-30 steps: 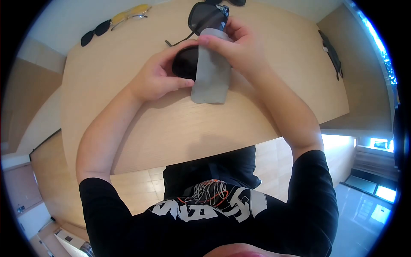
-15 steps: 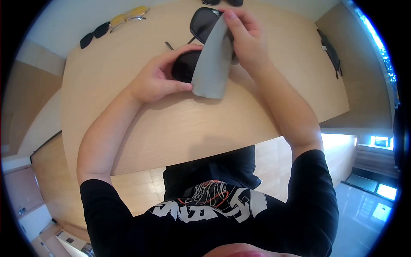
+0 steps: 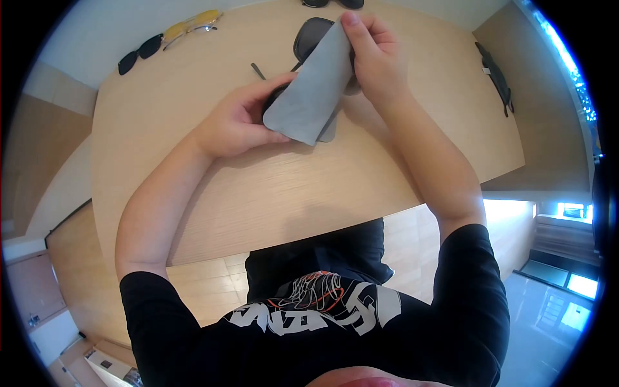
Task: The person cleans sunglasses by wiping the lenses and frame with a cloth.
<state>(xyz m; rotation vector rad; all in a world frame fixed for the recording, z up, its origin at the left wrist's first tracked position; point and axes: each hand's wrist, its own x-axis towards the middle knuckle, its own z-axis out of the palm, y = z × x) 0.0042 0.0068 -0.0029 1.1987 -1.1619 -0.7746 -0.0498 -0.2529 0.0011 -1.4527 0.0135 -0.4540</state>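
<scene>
Daylight glares at right; fisheye edges bend into black corners.

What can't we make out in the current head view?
All head view:
- Dark lens at left hand: mostly hidden by grey cloth in right hand.
- Far dark glasses: cut off by top edge.
- Black item, far right: too small to identify.

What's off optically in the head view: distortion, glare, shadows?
Head view: strong fisheye, black corners, room bent around the rim; blue-white glare blown out at upper right; soft shadows on the table beside the forearms and near its front edge; gray cloth free of glare.
</scene>
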